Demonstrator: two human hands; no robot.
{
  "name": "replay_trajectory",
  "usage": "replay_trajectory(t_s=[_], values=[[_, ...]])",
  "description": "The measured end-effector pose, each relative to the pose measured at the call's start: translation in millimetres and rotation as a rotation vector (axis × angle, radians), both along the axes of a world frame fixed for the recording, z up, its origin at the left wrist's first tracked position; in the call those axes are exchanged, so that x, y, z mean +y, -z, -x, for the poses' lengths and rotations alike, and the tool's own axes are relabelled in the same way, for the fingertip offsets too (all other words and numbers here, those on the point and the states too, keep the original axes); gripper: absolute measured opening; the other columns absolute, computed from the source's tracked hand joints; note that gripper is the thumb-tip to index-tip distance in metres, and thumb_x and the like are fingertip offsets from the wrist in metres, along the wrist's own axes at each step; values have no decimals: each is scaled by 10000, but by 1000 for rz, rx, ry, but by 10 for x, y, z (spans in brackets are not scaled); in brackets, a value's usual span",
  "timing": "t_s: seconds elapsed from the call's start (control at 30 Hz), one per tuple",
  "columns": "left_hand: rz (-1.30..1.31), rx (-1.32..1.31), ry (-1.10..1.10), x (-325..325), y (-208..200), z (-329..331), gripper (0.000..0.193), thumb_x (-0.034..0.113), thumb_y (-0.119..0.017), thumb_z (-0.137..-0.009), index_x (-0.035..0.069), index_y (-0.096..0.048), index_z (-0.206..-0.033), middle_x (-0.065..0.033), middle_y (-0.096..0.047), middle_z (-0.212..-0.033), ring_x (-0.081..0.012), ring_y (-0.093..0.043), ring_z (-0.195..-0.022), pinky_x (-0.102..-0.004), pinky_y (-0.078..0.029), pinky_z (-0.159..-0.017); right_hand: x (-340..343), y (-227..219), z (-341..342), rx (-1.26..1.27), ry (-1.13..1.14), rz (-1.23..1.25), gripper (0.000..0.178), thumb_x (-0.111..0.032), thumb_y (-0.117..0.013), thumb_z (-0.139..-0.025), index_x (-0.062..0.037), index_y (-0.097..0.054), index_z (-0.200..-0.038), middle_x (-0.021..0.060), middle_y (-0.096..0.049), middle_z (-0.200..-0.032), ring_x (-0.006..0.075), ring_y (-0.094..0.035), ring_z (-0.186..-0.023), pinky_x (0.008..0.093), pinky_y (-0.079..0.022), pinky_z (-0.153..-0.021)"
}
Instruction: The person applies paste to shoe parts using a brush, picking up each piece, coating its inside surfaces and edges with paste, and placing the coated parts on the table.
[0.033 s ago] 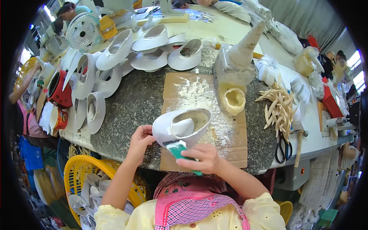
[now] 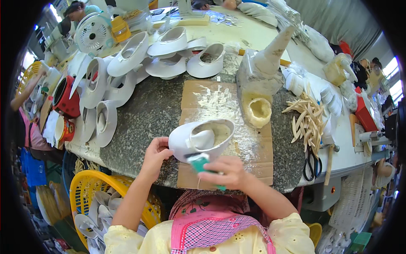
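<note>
Shifted slightly rightward with green brush gripped in right hand, pinching with left hand the left end of white hollow shell, just below frame centre; probably light, semi-stiff, best held by unglued rim.

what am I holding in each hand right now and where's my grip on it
Left hand: white shoe piece, by its left end. Right hand: green tool, around its middle.
</note>
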State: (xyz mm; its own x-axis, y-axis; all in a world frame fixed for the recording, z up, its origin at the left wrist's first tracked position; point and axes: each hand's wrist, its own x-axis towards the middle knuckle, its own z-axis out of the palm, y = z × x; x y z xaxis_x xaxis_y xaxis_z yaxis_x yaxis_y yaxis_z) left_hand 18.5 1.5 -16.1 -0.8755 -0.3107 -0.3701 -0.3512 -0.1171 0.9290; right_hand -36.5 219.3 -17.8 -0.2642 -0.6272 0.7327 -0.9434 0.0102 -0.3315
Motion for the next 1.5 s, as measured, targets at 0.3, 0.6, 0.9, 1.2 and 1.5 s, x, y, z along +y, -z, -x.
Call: replay_trajectory(t_s=[0.3,0.6,0.9,1.2,1.5], values=[[-242,10,6,-52,-90,19,285,-2,-491,-682,1,-481,-967,-47,-570,-769,-92,-530,-654,-199,-428,-588,4,-310,175,-135,39,-92,201,-81,-626,-562,-145,-618,-752,14,-572,-694,161,-542,-569,250,-415,-464],[-240,84,40,-53,-4,50,161,-6,-498,-672,-5,-550,-824,-43,-583,-741,-92,-547,-643,-194,-438,-596,547,-683,567,-223,32,-634,256,3,-612,-541,-156,-616,-741,-1,-547,-690,172,-536,-641,255,-409,-516],[-756,171,389,327,-65,190,306,61,-470,-579,25,-529,-877,-81,-409,-1140,-184,-376,-1062,-317,-284,-887,318,-469,20,-1389,-118,-169,86,-26,-588,-663,-37,-597,-748,90,-553,-892,109,-509,-842,236,-417,-643],[-590,283,56,435,-146,277,180,11,-414,-641,18,-511,-792,-19,-520,-748,-91,-479,-654,-198,-386,-603,696,-907,53,-1221,77,49,126,9,-510,-676,4,-581,-779,174,-597,-764,128,-593,-593,141,-404,-402],[357,685,-161,87,-828,126,140,-26,-428,-744,3,-520,-845,15,-509,-721,-29,-448,-653,-156,-356,-569,752,-586,902,-663,529,193,103,10,-581,-689,-13,-592,-789,49,-599,-715,87,-516,-550,200,-399,-472]])
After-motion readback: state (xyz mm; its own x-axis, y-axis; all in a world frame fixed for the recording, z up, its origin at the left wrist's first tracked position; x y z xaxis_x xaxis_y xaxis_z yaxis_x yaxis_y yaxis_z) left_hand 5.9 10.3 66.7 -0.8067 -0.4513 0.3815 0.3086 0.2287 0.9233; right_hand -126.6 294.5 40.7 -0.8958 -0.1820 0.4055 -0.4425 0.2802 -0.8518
